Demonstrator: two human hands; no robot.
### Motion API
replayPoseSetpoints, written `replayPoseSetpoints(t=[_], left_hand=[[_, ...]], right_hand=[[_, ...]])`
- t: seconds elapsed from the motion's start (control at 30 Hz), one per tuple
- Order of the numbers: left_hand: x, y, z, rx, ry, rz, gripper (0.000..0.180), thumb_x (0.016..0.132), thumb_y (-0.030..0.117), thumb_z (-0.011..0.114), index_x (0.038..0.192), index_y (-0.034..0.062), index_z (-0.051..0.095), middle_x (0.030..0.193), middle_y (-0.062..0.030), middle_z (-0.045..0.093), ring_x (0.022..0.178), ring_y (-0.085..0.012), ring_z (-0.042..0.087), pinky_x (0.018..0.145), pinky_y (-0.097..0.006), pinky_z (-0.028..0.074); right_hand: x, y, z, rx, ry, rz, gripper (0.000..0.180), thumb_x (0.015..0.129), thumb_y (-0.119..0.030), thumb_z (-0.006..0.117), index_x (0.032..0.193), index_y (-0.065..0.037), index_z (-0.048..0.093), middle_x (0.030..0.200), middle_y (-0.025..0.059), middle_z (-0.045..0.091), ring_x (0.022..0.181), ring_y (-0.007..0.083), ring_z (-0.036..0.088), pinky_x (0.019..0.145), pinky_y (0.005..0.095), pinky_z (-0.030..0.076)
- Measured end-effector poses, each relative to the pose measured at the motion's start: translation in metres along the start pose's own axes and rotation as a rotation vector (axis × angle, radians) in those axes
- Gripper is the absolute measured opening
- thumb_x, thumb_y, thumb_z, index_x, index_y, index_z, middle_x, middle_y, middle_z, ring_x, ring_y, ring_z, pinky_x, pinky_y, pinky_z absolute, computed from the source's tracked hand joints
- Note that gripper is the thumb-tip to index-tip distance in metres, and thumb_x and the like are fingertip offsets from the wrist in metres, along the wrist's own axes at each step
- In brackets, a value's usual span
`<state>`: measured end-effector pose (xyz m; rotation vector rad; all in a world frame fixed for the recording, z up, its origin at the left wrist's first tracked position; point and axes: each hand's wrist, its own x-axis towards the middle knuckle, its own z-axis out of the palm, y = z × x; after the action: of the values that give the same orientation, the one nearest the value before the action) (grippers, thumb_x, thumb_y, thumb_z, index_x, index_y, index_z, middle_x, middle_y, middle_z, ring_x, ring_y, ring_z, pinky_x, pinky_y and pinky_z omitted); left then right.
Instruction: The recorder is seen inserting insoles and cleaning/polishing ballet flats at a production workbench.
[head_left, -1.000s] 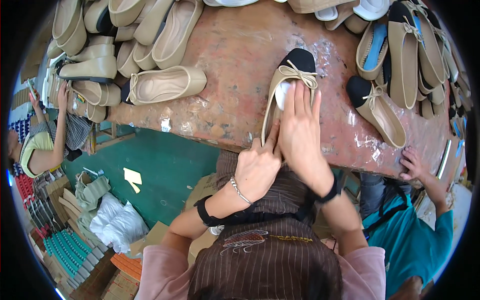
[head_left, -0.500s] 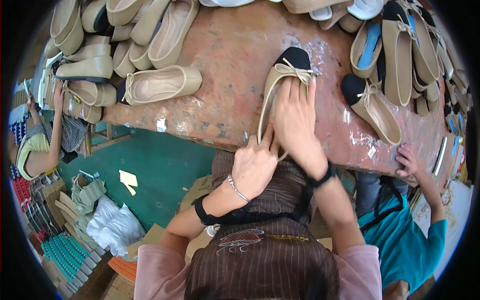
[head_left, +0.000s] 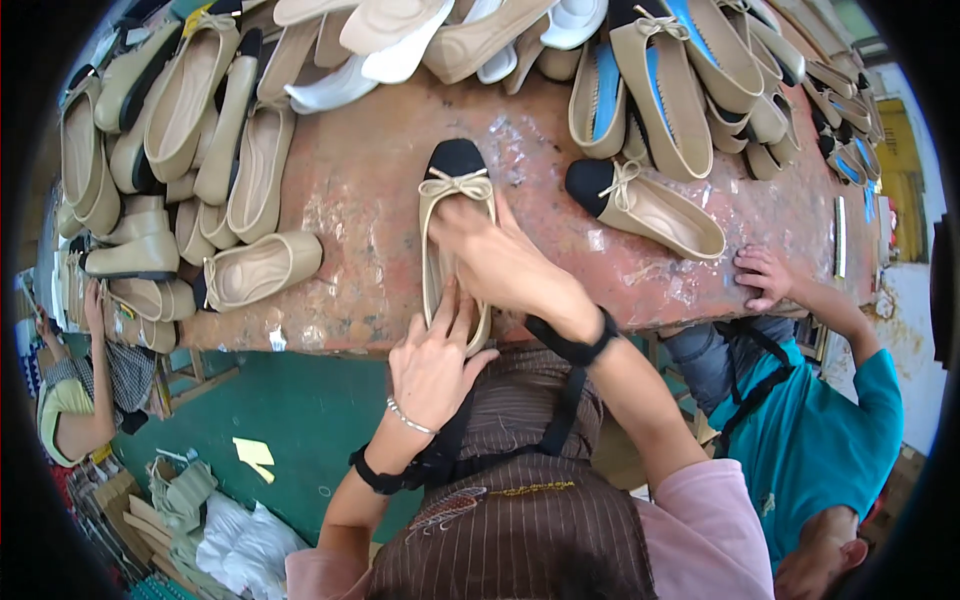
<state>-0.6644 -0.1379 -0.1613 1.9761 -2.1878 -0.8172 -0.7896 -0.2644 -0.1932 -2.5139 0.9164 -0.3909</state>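
Observation:
A beige ballet flat [head_left: 428, 268] with a black toe cap and a thin bow lies upright on the worn reddish table, toe pointing away from me. My left hand [head_left: 432, 365] reaches into its heel end, fingers stretched along the insole and thumb spread out to the right. From the right, my right hand [head_left: 500, 262] dips into the shoe's front opening just behind the bow. Those fingers are blurred by motion and partly inside the shoe, so their shape is unclear. A similar black-toed flat [head_left: 655, 212] rests by itself to the right.
Beige flats [head_left: 190, 95] are heaped at the left, with one flat [head_left: 265, 270] lying apart. White and beige insoles [head_left: 400, 35] lie at the back; more flats with blue linings [head_left: 655, 100] are piled back right. A co-worker's hand [head_left: 765, 278] rests on the table's right edge.
The whole view has shifted, so the table's contents sit further left. The ballet flat now points straighter away from me, and my right hand slants in from the right, moving within the shoe.

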Motion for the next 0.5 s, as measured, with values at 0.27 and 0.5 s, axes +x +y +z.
replayPoseSetpoints(t=[0.27,0.5], left_hand=[[0.029,-0.014,0.013,-0.454,0.512,-0.065,0.066,0.084,0.004,0.068,0.143,-0.0024,0.037,0.119,-0.0213,0.057,0.113,-0.0343,0.058,0.096,-0.042,0.048],[0.047,-0.062,0.003,-1.724,-0.098,-0.398,0.07,0.074,-0.002,0.061,0.14,-0.009,0.039,0.105,-0.0131,0.066,0.09,-0.0192,0.065,0.083,-0.032,0.053]], right_hand=[[-0.197,0.073,-0.093,-0.692,0.186,0.833,0.021,0.076,-0.004,0.064,0.096,-0.009,0.068,0.099,0.0113,0.066,0.108,0.0305,0.058,0.112,0.0572,0.029],[-0.168,-0.015,-0.116,0.705,0.449,0.791,0.012,0.09,-0.01,0.068,0.095,0.001,0.067,0.081,0.0018,0.064,0.078,0.0058,0.057,0.072,0.0239,0.046]])
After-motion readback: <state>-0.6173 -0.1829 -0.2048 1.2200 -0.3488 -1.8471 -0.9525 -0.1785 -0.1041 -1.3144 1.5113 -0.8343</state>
